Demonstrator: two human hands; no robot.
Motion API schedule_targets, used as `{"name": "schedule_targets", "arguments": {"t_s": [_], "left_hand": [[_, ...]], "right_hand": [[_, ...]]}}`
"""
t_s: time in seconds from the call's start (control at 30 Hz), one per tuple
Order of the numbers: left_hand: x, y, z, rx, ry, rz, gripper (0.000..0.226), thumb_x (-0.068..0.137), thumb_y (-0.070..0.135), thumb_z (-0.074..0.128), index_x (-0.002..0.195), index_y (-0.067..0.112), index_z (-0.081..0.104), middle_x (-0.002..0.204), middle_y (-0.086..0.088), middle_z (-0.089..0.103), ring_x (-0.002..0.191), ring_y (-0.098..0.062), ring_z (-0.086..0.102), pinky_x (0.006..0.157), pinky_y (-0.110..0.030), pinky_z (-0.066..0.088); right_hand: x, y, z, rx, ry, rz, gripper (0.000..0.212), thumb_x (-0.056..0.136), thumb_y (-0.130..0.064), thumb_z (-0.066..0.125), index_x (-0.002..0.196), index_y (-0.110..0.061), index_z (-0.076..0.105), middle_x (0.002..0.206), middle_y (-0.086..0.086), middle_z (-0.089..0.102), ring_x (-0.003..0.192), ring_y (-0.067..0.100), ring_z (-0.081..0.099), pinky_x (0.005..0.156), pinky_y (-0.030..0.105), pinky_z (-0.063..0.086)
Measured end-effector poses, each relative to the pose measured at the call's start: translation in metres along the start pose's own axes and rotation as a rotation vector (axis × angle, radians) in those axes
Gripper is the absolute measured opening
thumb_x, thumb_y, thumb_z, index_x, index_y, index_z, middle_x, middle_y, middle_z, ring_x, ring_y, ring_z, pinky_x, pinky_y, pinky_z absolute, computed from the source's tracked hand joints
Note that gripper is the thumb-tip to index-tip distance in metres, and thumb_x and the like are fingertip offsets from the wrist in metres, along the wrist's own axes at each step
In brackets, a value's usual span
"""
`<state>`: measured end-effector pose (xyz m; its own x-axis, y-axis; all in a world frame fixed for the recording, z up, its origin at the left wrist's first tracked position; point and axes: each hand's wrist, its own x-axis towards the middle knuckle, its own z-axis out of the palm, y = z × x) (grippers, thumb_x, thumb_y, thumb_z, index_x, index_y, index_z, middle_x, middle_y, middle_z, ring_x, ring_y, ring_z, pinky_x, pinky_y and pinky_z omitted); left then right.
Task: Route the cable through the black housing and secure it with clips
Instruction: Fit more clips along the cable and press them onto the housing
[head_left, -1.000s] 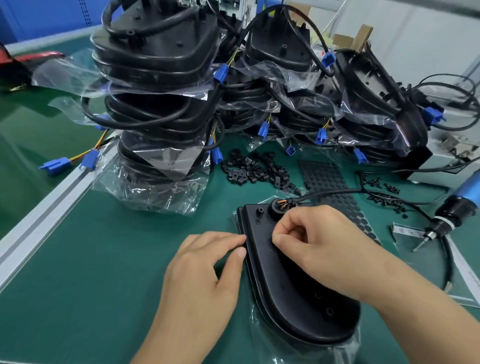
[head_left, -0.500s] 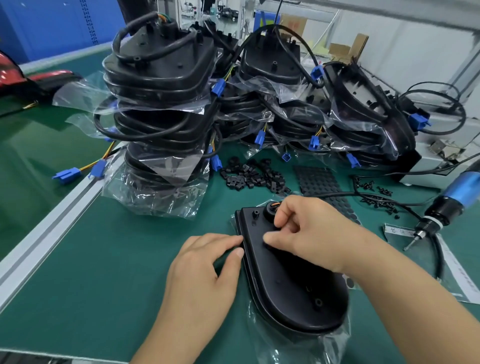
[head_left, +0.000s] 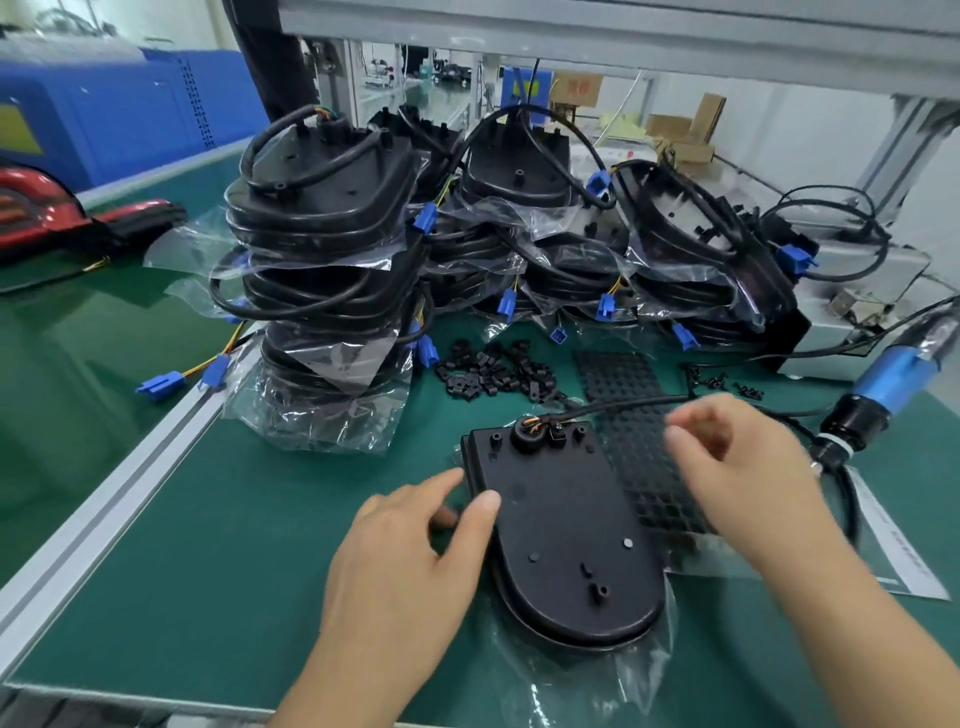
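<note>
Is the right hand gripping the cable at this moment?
No. The right hand hovers blurred beside the black housing with loosely curled fingers, while the cable lies free beyond its fingertips.

A single wide-angle view looks from the person's head forward and down over the green worktop (head_left: 156, 545). It sits close above the left hand (head_left: 405, 561) and right hand (head_left: 737, 467) and the black housing (head_left: 561, 530), and reaches back to the stacked housings (head_left: 322, 208) and the shelf frame (head_left: 571, 31) behind.
</note>
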<state>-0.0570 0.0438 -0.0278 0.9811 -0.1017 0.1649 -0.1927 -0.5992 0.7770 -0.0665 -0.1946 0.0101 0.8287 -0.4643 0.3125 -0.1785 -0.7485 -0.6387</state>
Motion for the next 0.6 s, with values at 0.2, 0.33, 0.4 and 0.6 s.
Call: {"name": "schedule_targets", "arguments": {"t_s": [0.2, 0.33, 0.4, 0.6], "left_hand": [[0.017, 0.028, 0.004, 0.366, -0.061, -0.025, 0.083, 0.067, 0.081, 0.028, 0.138, 0.038, 0.031, 0.111, 0.009, 0.054, 0.108, -0.016, 0.053, 0.085, -0.032, 0.045], [0.030, 0.037, 0.013, 0.445, -0.011, 0.125, 0.057, 0.079, 0.067, 0.036, 0.127, 0.039, 0.045, 0.103, 0.012, 0.045, 0.102, -0.011, 0.051, 0.079, -0.029, 0.046], [0.033, 0.037, 0.016, 0.457, -0.012, 0.131, 0.053, 0.081, 0.064, 0.039, 0.127, 0.038, 0.046, 0.101, 0.012, 0.043, 0.098, -0.010, 0.052, 0.075, -0.027, 0.047], [0.023, 0.044, 0.013, 0.395, 0.023, 0.301, 0.042, 0.086, 0.044, 0.051, 0.126, 0.032, 0.054, 0.106, 0.009, 0.054, 0.098, -0.016, 0.052, 0.081, -0.033, 0.048]], "right_hand": [[0.017, 0.067, -0.049, -0.619, 0.139, 0.243, 0.016, 0.086, -0.025, 0.055, 0.094, -0.020, 0.068, 0.092, 0.015, 0.065, 0.075, 0.034, 0.059, 0.061, 0.038, 0.050], [0.010, 0.096, -0.059, -0.669, -0.012, 0.437, 0.028, 0.083, -0.033, 0.062, 0.099, -0.010, 0.064, 0.095, 0.021, 0.061, 0.085, 0.038, 0.060, 0.071, 0.046, 0.053], [0.005, 0.098, -0.056, -0.688, 0.003, 0.454, 0.025, 0.084, -0.034, 0.060, 0.098, -0.013, 0.064, 0.092, 0.016, 0.063, 0.081, 0.034, 0.059, 0.067, 0.039, 0.051], [-0.007, 0.075, -0.068, -0.371, 0.051, 0.380, 0.023, 0.075, -0.017, 0.060, 0.096, -0.026, 0.061, 0.066, 0.004, 0.069, 0.068, 0.031, 0.061, 0.057, 0.032, 0.039]]}}
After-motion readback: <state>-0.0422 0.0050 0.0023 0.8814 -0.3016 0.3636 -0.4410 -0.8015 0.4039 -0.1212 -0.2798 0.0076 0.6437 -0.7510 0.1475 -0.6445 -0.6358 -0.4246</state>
